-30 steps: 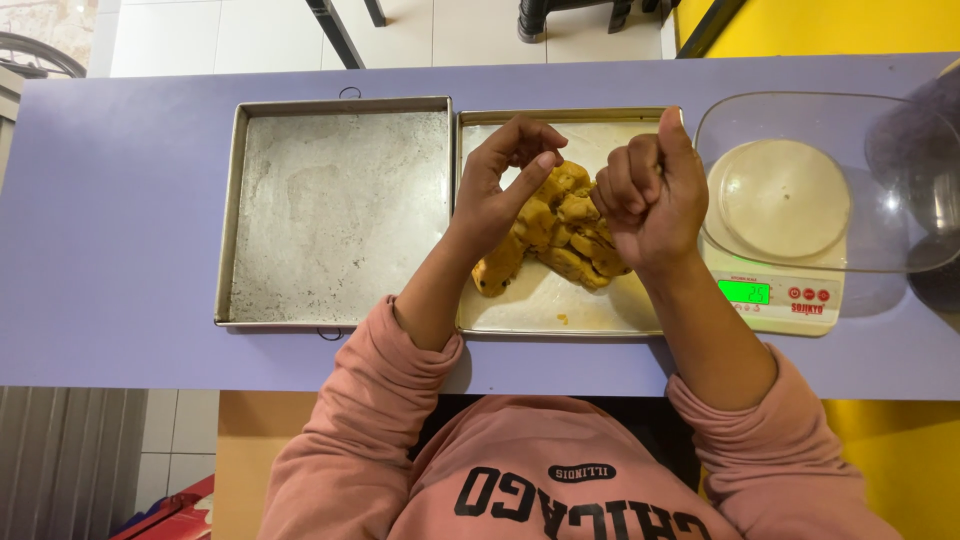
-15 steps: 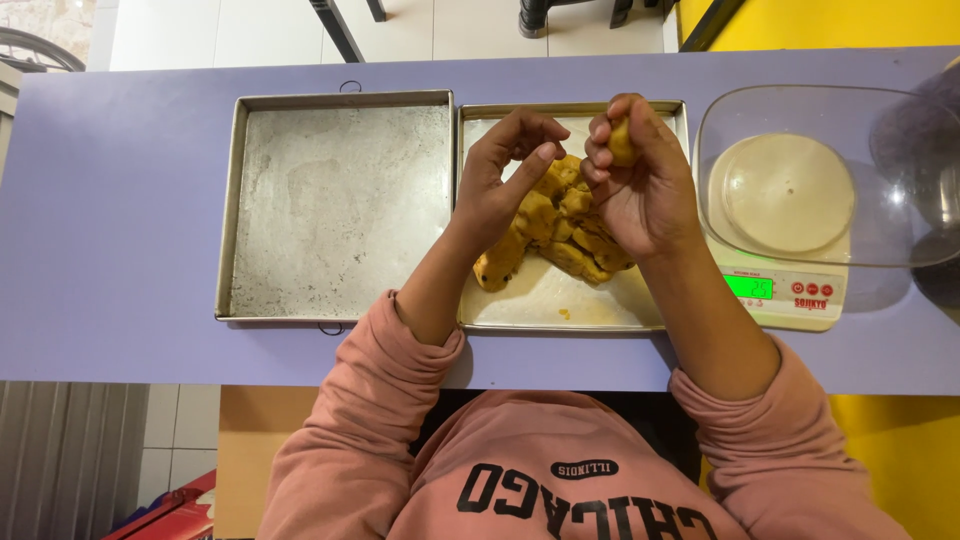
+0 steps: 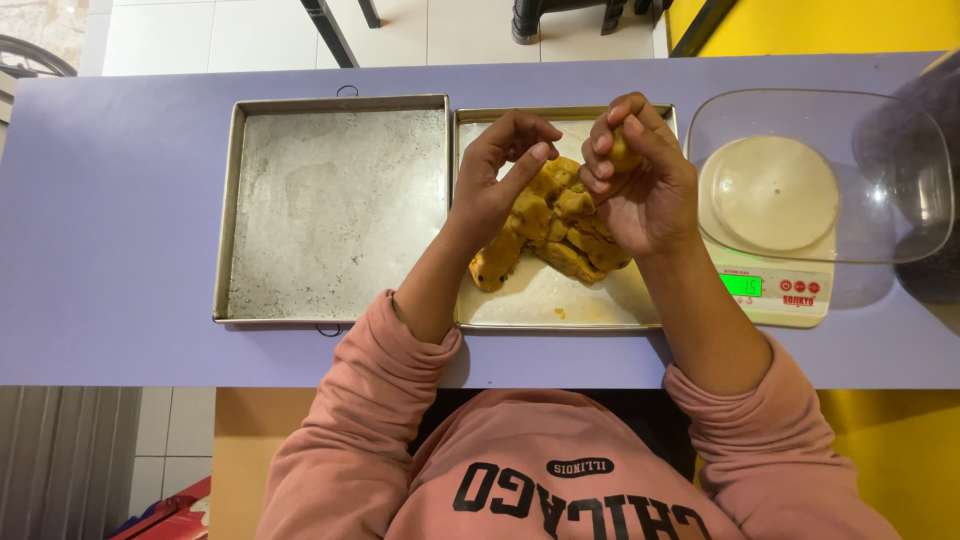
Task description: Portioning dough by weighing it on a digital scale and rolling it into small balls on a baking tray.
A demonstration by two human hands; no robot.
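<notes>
Holding a small pinched-off lump of golden-brown dough point(image 3: 624, 152) between the fingers point(image 3: 605, 168) of the right hand point(image 3: 640, 185), raised just above the mound of golden-brown chocolate-chip cookie dough point(image 3: 555, 225). Compared with a second ago: right hand no longer a closed fist beside the mound, now turned palm inward with fingers pressed around the lump, so one portion judged separated from the mound. Left hand point(image 3: 495, 170) unchanged in place, hovering over the left part of the mound, index and thumb extended, pinching nothing visible. Mound lying in the rectangular pale metal baking tray point(image 3: 560, 305). Left of the mound: second, bare square metal tray point(image 3: 335, 205). Right of the mound: white digital kitchen scale point(image 3: 775, 285) carrying a clear glass bowl point(image 3: 900, 150), on the lilac tabletop point(image 3: 110, 200).
</notes>
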